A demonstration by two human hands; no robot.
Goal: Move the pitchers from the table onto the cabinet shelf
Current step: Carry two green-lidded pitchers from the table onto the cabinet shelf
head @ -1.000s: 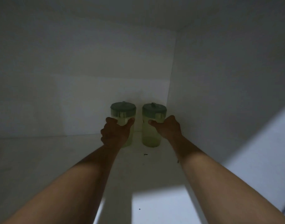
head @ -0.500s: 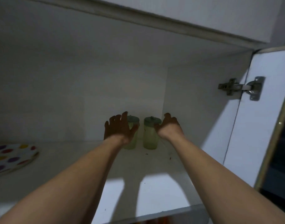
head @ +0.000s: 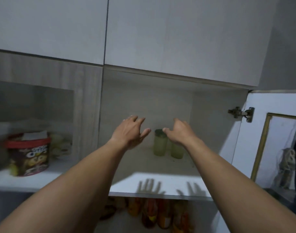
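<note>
- The only writing I can make out is on the red-lidded tub (head: 28,154) in the left compartment: large letters that seem to read "OHO", the rest too blurred for me to read.
- Both pitchers stand upright at the back right of the cabinet shelf (head: 125,185), touching or just beside each other. The left pitcher (head: 159,145) shows its dark green lid; the right pitcher (head: 177,151) has its top hidden behind my right wrist.
- My left hand (head: 130,132) hovers in front of the shelf with fingers spread wide, holding nothing.
- My right hand (head: 179,132) is likewise empty, fingers loosely parted, its thumb in line with the left pitcher's lid but in front of it.
- Half a second ago both hands were deep inside, just beside the pitchers; now they are drawn back toward the front edge, and the view has pulled out.
- The cabinet door (head: 261,132) stands open at right, with its hinge (head: 241,113) showing.
- Jars (head: 154,214) on the shelf below are blurred.
</note>
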